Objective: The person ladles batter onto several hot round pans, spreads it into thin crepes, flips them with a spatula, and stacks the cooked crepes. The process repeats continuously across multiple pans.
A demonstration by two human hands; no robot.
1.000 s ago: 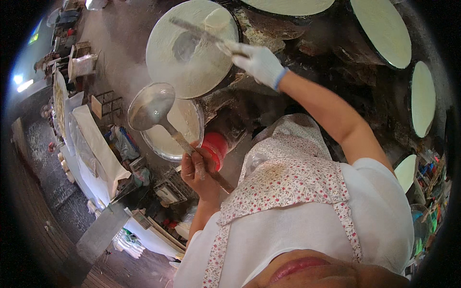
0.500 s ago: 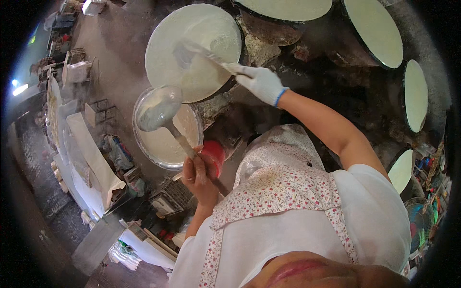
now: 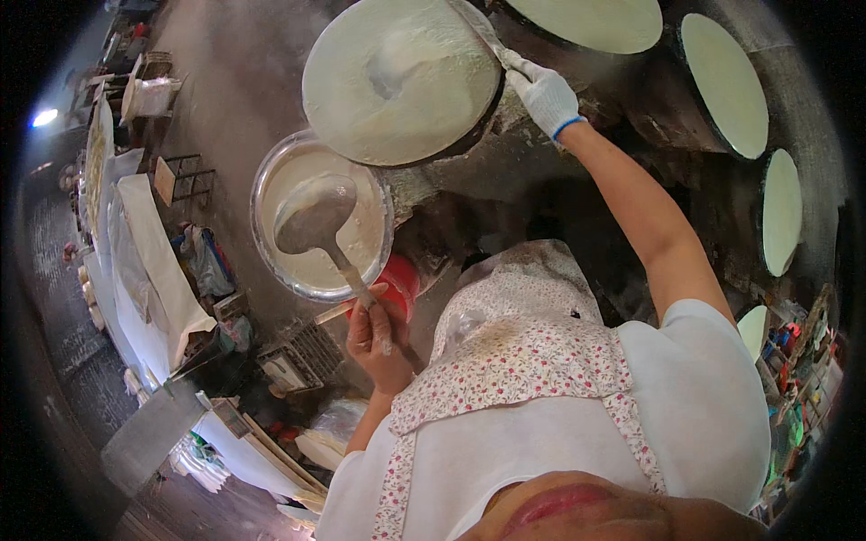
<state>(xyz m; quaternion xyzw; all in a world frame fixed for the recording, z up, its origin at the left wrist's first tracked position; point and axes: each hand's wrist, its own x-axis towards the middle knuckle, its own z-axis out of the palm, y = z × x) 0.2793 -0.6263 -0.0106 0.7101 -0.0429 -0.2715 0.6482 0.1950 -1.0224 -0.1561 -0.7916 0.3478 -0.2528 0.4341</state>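
Note:
My bare left hand (image 3: 374, 338) is closed round the handle of a large metal ladle (image 3: 317, 216), whose bowl is over a round basin (image 3: 260, 212) of pale batter. Whether the bowl touches the batter I cannot tell. Beyond the basin lies a wide round griddle (image 3: 347, 104) coated with pale batter, with a rough patch near its middle. My right hand (image 3: 543, 97), in a white glove with a blue cuff, grips a flat batter spreader (image 3: 478, 25) at the griddle's far right edge. Its far end runs toward the top of the picture.
More round, pale-coated griddles (image 3: 726, 86) curve along the far and right sides. A red container (image 3: 399, 278) stands beside the basin, close to my left hand. On the left are a long covered table (image 3: 158, 261), a wire crate (image 3: 311, 352) and a small stool (image 3: 180, 178).
My right hand has drawn the spreader from the griddle's middle to its far right edge. The ladle's bowl now appears more fully over the basin. The whole view has shifted a little.

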